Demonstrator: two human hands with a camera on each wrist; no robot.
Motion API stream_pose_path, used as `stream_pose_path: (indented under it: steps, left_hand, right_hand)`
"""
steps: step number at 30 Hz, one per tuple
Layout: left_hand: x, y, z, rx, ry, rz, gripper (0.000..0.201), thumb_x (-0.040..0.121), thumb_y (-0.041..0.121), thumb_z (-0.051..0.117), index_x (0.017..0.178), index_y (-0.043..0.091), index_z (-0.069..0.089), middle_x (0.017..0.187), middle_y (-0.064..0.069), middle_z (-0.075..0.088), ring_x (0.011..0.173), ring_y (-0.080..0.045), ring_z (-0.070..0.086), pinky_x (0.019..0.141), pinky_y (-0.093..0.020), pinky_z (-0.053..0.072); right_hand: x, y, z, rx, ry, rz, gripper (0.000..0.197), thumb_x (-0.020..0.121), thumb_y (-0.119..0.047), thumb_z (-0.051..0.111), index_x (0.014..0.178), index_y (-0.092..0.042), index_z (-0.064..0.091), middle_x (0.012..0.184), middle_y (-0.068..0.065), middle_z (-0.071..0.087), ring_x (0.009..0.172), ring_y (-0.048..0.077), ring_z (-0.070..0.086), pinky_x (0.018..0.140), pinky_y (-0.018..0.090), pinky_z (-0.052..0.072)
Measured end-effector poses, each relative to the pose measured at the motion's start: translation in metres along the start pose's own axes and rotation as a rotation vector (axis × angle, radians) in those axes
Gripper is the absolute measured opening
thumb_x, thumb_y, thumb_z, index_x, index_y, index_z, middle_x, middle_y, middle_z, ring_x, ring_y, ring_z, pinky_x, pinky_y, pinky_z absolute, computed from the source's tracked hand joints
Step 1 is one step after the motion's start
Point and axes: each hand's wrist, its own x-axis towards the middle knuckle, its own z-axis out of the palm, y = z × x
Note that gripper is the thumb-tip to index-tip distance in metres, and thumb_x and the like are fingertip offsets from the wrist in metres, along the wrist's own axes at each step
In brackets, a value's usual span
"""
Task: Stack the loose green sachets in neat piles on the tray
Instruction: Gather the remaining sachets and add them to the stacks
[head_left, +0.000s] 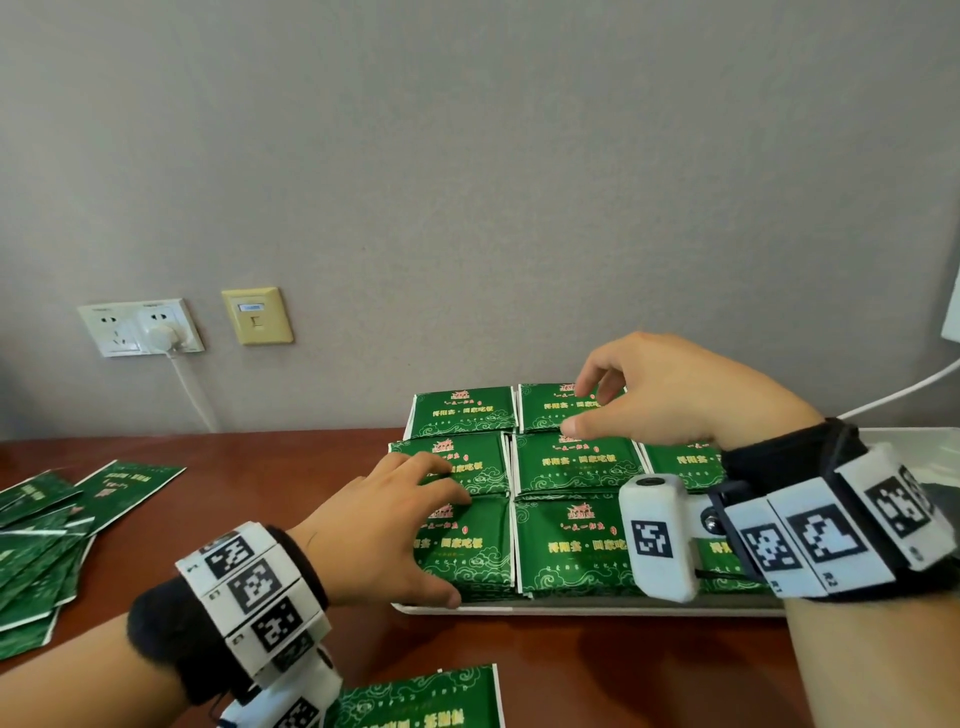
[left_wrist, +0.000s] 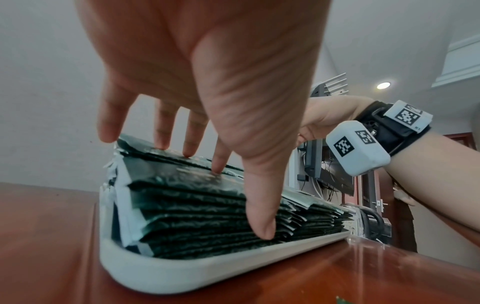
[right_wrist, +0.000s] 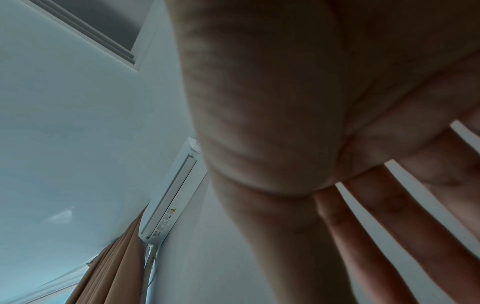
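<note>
On tray (head_left: 571, 609) | left grip (head_left: 387, 525) spread, pressing near-left sachet pile (head_left: 467, 551) | right grip (head_left: 649, 395) loosely spread, fingertips touching far pile (head_left: 550, 410) | loose sachets (head_left: 47, 530) left on table (head_left: 623, 675)

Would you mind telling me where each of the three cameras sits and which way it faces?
Head: worn on the head, looking forward and down at the tray of sachet piles and the loose sachets; both hands and wristbands show.
Left wrist: low by the tray's near corner, looking along the left hand at the piles' edges; the right hand shows too.
Right wrist: under the right hand, tilted up at the wall and air conditioner; only palm and fingers show.
Shared: head and left wrist both see tray, piles and both hands.
</note>
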Motion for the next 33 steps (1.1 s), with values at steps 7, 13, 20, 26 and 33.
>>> stream_pose_path:
  steps: [7,13,20,26,33]
  left_hand:
    - [-0.005,0.000,0.001,-0.017,0.003,0.012,0.097,0.059,0.082,0.068,0.142,0.046,0.034,0.153,0.018,0.016,0.138,-0.009,0.018,0.111,-0.038,0.039]
    - [-0.009,-0.006,-0.007,-0.181,0.039,-0.016,0.090,0.059,0.092,0.056,0.133,0.043,0.043,0.145,0.021,0.027,0.134,-0.003,0.025,0.112,-0.033,0.036]
    - [0.025,-0.058,0.003,-0.689,0.292,-0.504,0.037,0.087,0.046,0.069,0.112,0.020,0.063,0.111,0.001,0.068,0.100,-0.017,0.065,0.095,-0.039,0.053]
    - [0.040,-0.068,0.010,-0.844,0.297,-0.594,0.023,0.087,0.025,0.076,0.103,0.013,0.064,0.087,-0.004,0.073,0.070,-0.013,0.068,0.061,-0.025,0.050]
    - [0.046,-0.065,0.011,-0.866,0.369,-0.609,0.017,0.083,0.015,0.079,0.093,0.010,0.066,0.080,-0.007,0.073,0.074,-0.022,0.072,0.081,-0.045,0.060]
  right_hand:
    - [-0.001,-0.002,0.000,-0.018,-0.008,-0.005,0.042,0.078,-0.057,0.078,0.110,-0.033,0.066,0.105,-0.011,0.063,0.097,0.009,0.059,0.084,0.031,0.048]
    - [-0.004,-0.007,0.004,-0.028,-0.037,-0.026,0.043,0.078,-0.058,0.077,0.112,-0.033,0.066,0.107,-0.011,0.064,0.096,0.008,0.060,0.087,0.034,0.050]
    - [-0.002,-0.009,0.009,-0.040,-0.063,-0.026,0.042,0.078,-0.058,0.077,0.110,-0.033,0.065,0.106,-0.011,0.064,0.095,0.009,0.061,0.089,0.034,0.051]
    - [0.001,-0.009,0.011,-0.036,-0.081,-0.030,0.041,0.078,-0.058,0.077,0.109,-0.034,0.065,0.105,-0.012,0.064,0.096,0.009,0.061,0.091,0.036,0.052]
    - [0.002,-0.004,0.009,-0.043,-0.073,-0.035,0.042,0.077,-0.059,0.077,0.109,-0.034,0.066,0.106,-0.012,0.064,0.095,0.008,0.061,0.089,0.034,0.051]
